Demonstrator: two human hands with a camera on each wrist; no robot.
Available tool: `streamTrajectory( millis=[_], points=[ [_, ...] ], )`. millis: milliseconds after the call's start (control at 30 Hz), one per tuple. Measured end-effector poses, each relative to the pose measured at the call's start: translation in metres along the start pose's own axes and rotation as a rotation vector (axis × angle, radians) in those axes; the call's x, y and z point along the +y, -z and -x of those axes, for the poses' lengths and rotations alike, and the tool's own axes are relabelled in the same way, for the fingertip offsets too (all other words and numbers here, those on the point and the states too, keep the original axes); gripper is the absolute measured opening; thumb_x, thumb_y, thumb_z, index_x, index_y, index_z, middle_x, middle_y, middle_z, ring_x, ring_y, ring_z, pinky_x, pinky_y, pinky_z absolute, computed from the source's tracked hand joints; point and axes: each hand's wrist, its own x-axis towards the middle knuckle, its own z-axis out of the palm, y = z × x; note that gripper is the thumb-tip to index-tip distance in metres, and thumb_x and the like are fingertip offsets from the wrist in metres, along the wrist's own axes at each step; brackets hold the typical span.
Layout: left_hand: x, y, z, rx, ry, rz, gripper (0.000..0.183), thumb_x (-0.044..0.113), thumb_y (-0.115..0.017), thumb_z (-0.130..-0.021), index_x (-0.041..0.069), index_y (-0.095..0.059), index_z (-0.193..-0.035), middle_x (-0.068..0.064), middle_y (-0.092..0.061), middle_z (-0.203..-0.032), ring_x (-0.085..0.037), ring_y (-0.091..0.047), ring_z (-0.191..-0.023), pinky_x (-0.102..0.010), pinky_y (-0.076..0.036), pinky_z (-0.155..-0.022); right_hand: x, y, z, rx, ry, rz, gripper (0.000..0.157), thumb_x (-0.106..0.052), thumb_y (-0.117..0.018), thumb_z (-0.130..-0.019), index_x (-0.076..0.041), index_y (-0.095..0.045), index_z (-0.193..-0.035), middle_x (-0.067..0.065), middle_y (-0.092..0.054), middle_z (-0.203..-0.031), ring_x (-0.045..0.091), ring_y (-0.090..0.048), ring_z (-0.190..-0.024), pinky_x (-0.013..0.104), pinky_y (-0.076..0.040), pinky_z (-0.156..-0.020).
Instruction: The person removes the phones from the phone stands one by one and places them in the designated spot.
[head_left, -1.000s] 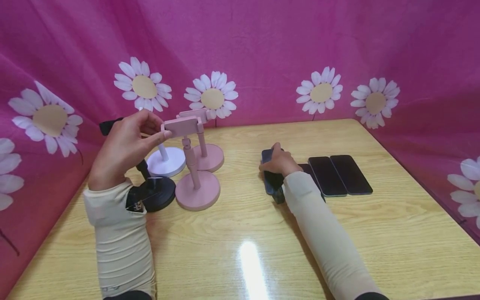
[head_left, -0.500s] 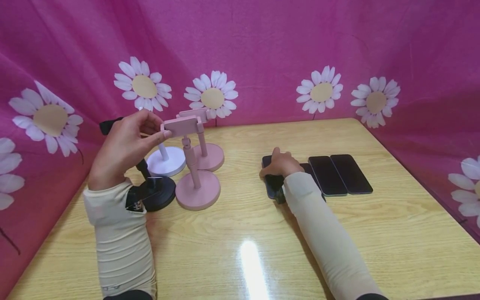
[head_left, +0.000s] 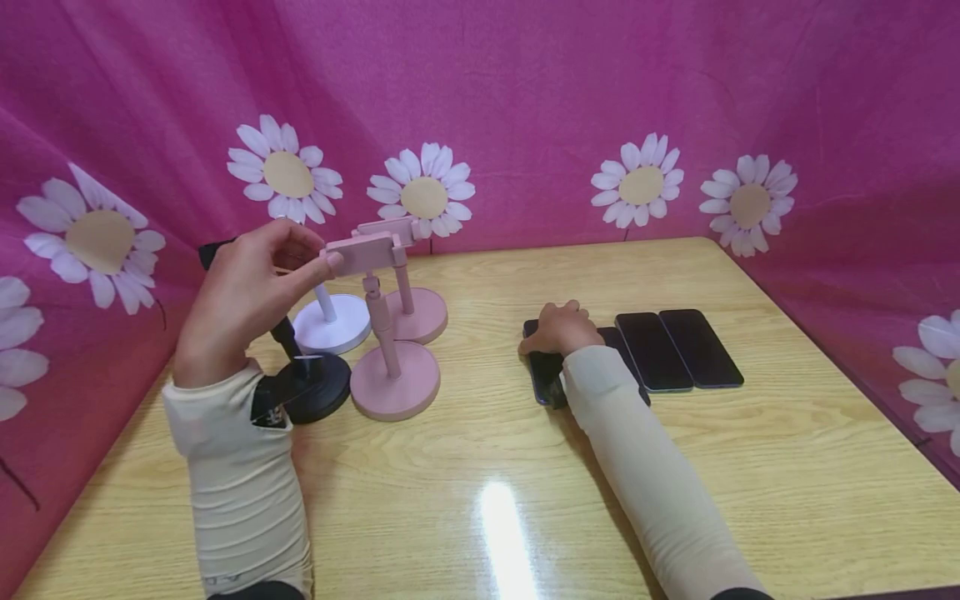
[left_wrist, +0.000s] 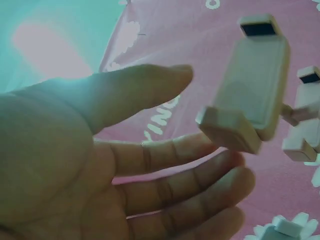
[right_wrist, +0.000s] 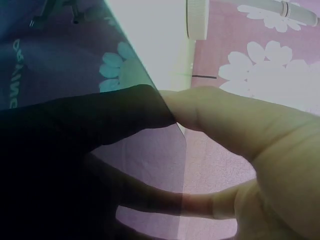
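Observation:
My left hand (head_left: 251,292) is raised at the left end of the front pink phone stand (head_left: 396,392). In the left wrist view the thumb (left_wrist: 165,82) stands apart from the stand's cradle (left_wrist: 252,87), and the loosely bent fingers reach its lower lip. At the right, my right hand (head_left: 564,329) holds a dark phone (head_left: 540,379) from above, thumb along its left side. Through the right wrist view, the thumb and a finger meet the edge of the glossy phone (right_wrist: 55,60), which mirrors the hand. The wrist hides part of the phone.
Behind the front stand are another pink stand (head_left: 431,317) and a white stand (head_left: 333,325); a black stand (head_left: 318,387) is partly behind my left wrist. Right of my right hand lie two dark phones, one green-edged phone (head_left: 654,350) and one outer phone (head_left: 701,348), plus another phone partly covered.
The phone under my right hand has shifted toward me, lining up closer with the other phones, and the fingers have drawn back with it. My left hand has barely moved.

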Motion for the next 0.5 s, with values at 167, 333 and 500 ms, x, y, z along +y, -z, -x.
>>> streamTrajectory(
  millis=[167, 333, 500],
  points=[
    [0.009, 0.001, 0.009, 0.15, 0.02, 0.032, 0.052, 0.053, -0.062, -0.088, 0.012, -0.062, -0.118, -0.01, -0.066, -0.107, -0.022, -0.058, -0.094, -0.036, -0.045, -0.077, 0.0, 0.0, -0.001, 0.005, 0.018, 0.008, 0.072, -0.046, -0.071, -0.08, -0.002, -0.044, -0.13, 0.026, -0.035, -0.122, 0.04, -0.04, -0.106, 0.054, -0.044, -0.083],
    [0.024, -0.001, 0.018, 0.298, -0.049, 0.11, 0.042, 0.047, -0.065, -0.088, 0.014, -0.066, -0.114, -0.004, -0.068, -0.102, -0.012, -0.059, -0.087, -0.021, -0.045, -0.077, 0.0, 0.0, -0.001, 0.027, 0.04, 0.033, 0.068, -0.044, -0.072, -0.079, -0.001, -0.047, -0.125, 0.025, -0.036, -0.119, 0.038, -0.036, -0.105, 0.052, -0.043, -0.083],
    [0.043, -0.014, 0.023, 0.398, -0.217, 0.206, 0.03, 0.033, -0.066, -0.09, 0.01, -0.07, -0.108, -0.001, -0.069, -0.097, -0.008, -0.06, -0.084, -0.018, -0.048, -0.077, 0.002, 0.003, -0.001, 0.046, 0.052, 0.045, 0.069, -0.041, -0.075, -0.078, 0.0, -0.047, -0.126, 0.024, -0.037, -0.118, 0.037, -0.035, -0.107, 0.051, -0.043, -0.084]
  ],
)
